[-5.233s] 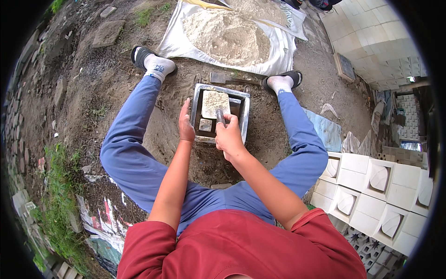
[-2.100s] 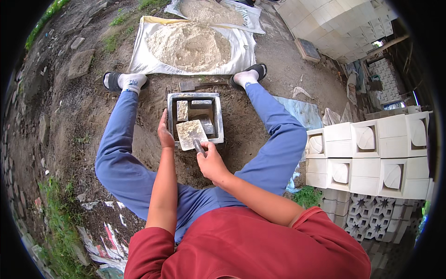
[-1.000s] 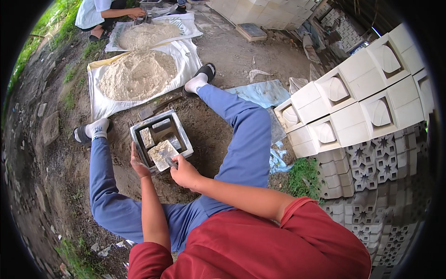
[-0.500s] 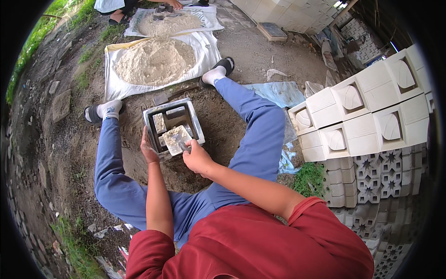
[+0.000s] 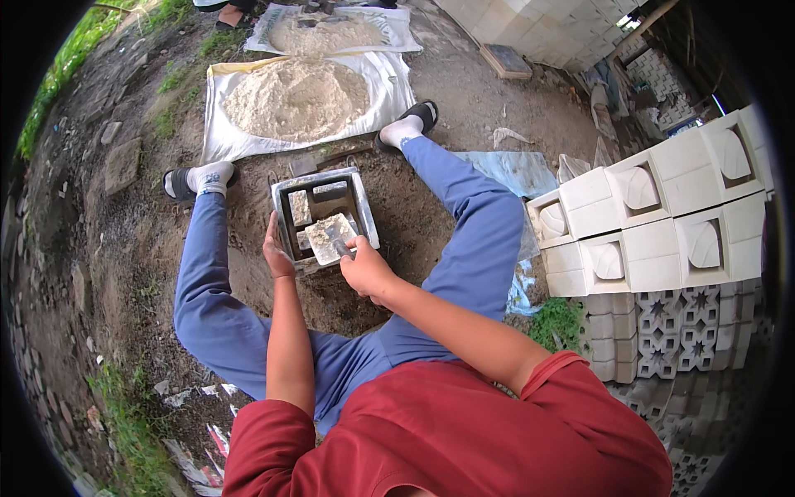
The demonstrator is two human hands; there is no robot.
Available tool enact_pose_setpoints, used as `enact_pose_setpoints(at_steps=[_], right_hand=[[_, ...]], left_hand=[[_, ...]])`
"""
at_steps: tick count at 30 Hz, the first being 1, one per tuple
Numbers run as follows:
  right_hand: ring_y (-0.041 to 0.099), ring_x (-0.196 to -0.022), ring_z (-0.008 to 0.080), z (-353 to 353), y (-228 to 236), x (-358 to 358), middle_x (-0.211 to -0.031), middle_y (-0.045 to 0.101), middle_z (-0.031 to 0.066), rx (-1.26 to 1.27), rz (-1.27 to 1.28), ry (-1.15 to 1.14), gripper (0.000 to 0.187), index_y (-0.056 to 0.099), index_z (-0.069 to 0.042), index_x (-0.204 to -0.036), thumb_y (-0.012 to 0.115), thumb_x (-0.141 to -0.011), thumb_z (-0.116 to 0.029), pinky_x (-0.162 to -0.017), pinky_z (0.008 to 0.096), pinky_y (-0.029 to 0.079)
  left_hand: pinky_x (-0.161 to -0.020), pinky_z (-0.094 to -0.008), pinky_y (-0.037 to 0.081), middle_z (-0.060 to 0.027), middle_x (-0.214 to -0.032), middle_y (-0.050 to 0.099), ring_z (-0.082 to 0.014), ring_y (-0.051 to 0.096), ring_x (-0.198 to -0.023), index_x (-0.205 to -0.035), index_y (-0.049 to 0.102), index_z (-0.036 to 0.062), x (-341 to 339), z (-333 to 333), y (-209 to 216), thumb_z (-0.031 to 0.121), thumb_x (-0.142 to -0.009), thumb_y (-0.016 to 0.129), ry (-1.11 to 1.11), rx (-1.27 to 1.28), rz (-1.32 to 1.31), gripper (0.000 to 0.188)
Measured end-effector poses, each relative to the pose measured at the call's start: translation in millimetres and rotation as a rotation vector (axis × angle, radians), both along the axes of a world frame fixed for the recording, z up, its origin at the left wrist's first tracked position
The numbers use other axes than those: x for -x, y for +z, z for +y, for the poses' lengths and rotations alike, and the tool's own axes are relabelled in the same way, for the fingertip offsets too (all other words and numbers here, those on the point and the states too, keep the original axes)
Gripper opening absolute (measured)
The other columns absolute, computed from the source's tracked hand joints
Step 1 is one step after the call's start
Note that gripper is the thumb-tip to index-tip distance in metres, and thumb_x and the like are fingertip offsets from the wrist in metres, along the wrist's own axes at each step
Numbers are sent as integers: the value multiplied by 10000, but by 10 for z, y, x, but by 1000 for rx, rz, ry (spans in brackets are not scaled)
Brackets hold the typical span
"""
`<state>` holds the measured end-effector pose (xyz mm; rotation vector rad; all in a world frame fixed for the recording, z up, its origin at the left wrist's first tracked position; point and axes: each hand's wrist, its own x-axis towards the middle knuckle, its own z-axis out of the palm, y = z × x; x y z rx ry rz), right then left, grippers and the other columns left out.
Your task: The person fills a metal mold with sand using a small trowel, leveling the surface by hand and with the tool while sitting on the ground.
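Observation:
My right hand (image 5: pixel 366 269) is closed around the short grey handle of a square, flat scoop (image 5: pixel 330 238) heaped with pale powdery mix. The scoop sits over the near side of a square metal mould (image 5: pixel 369 214) on the ground between my legs. Against the mould's left wall rests my left hand (image 5: pixel 277 251), fingers stretched out and holding nothing. Inside the mould are several blocky inserts (image 5: pixel 299 207), one dusted with powder; the scoop hides part of the interior.
Beyond the mould lies a white sheet (image 5: pixel 217 132) under a large powder pile (image 5: pixel 296 98). A second sheet (image 5: pixel 406 35) is farther off, near another person's foot (image 5: pixel 232 16). Moulded pale blocks (image 5: pixel 654 211) are stacked at right, beside blue plastic (image 5: pixel 505 172).
The whole view has shifted slightly, so the scene sits farther right. Both hands, the scoop and the mould keep nearly the same arrangement. The other person's hand has left the view.

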<state>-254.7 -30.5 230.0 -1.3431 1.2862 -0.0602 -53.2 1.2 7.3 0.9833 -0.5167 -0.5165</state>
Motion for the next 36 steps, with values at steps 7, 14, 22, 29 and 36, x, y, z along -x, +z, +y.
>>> enact_pose_setpoints(at_steps=[7,14,22,29,36], right_hand=[[391,-466,106,42,84,-50,-710,523,32,18,21,44,376,441,-80,-1407,528,-1054,-178,-400,320,297],[376,-459,82,-9,131,62,-708,497,12,-33,-9,-26,374,454,-70,-1394,546,-1049,-182,-387,296,275],[445,-499,93,-319,74,349,-822,542,33,-142,-205,-88,384,467,-67,-1389,566,-1022,-120,-411,285,331],[490,-575,67,-717,229,445,-915,566,37,-197,-382,-139,384,476,-70,-1410,556,-1036,-110,-495,247,388],[521,-606,62,-1337,-103,-48,-831,581,11,60,-370,-124,364,539,-9,-1367,583,-1013,-83,-512,261,420]], left_hand=[[-1288,-400,223,-232,-1603,448,-311,379,-1528,-1523,417,-134,-22,17,17,342,-994,315,-15,-31,34,719],[-1290,-396,215,-232,-1613,433,-306,361,-1537,-1527,410,-135,17,17,68,312,-980,316,-20,-30,43,712],[-1288,-405,210,-214,-1613,442,-315,359,-1540,-1532,431,-96,27,-38,138,339,-1024,297,-55,-63,-11,682],[-1286,-414,207,-196,-1609,456,-323,358,-1542,-1535,454,-55,-78,-70,293,368,-1070,276,-51,-214,-266,653],[-1283,-423,204,-179,-1604,471,-330,358,-1543,-1538,477,-15,-137,-197,431,398,-1116,256,-27,-385,-546,630]])
